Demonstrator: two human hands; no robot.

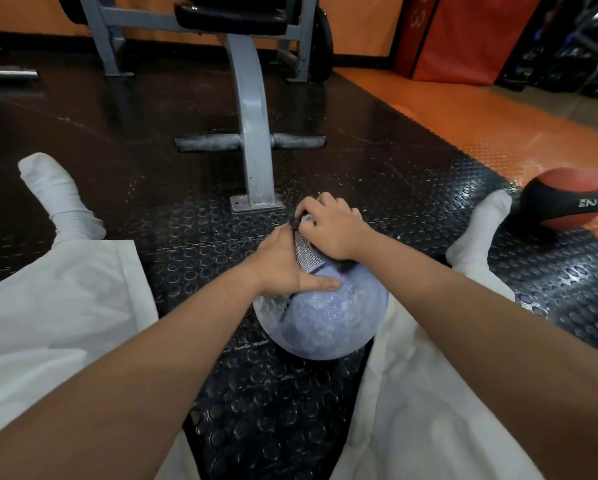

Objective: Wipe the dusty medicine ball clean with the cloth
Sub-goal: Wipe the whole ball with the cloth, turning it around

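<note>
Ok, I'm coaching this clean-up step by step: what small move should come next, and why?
Probably draw the cloth, gripped by the right hand at the far top of the medicine ball, down over its near face: that face looks pale with dust, and the left hand rests on the ball, steadying it.

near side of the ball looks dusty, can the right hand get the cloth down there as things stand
Probably yes: the right hand grips the cloth on top of the medicine ball, and the near face below is bare. The left hand rests on the upper left only.
</note>
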